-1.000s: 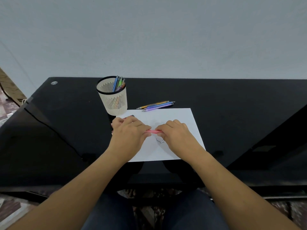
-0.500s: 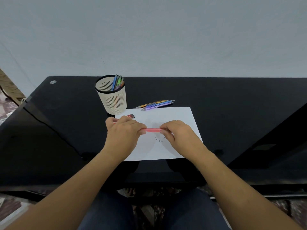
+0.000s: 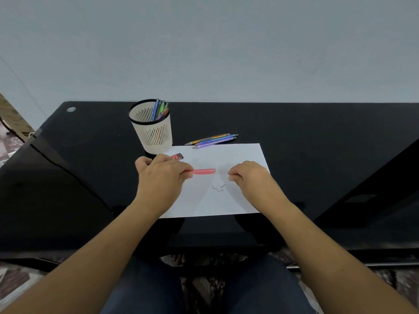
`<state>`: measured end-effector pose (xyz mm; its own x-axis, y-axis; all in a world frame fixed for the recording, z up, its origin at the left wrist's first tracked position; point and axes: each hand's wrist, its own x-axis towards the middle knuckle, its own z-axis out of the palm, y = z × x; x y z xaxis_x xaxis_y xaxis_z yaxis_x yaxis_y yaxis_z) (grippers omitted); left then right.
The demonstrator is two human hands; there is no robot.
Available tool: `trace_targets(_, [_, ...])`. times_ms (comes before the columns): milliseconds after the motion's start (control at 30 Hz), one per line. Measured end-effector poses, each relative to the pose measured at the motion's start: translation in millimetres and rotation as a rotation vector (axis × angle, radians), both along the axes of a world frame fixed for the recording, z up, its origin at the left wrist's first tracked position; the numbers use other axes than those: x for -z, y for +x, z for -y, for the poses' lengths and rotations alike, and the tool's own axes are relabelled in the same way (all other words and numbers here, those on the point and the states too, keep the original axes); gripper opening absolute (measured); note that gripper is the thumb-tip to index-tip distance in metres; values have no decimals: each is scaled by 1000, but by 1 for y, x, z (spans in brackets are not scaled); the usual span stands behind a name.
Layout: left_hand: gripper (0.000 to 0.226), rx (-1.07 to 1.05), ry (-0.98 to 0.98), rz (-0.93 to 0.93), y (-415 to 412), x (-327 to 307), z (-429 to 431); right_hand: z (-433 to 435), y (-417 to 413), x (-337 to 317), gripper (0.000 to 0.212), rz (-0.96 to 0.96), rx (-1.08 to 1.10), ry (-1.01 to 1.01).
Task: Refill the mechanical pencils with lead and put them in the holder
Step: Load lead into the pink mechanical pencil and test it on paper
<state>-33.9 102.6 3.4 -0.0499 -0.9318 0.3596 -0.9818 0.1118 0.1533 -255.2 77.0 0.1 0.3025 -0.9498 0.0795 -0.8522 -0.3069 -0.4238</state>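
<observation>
Desk: black, glossy, against a pale wall.
Paper: white sheet at the near edge, centre.
Holder: cream, slotted, upright off the paper's far-left corner, pencils inside.
Left hand: grasping the pink pencil by one end, level above the paper.
Right hand: fingers pinched together; what they grip, cannot tell.
Loose pencils: bunched along the paper's far edge.
Lead case: red, on the paper's far-left corner.
Lead pieces: scattered mid-paper.

The right hand let go of the pink pencil and drew away toward 3 o'clock, fingers curled. The left hand alone kept the pencil. Short lead pieces on the paper became uncovered.
</observation>
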Motion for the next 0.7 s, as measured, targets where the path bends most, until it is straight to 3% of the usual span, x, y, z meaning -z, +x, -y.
trace_targets(200, [17, 13, -2, -1, -9, -1, 2, 4, 2, 7, 40, -237, -24, -39])
trace_targets(467, [18, -1, 26, 15, -6, -5, 0, 6, 3, -1, 31, -367, -21, 16])
trace_targets(700, [17, 12, 18, 17, -6, -5, 1, 7, 2, -11, 30, -293, -8, 125])
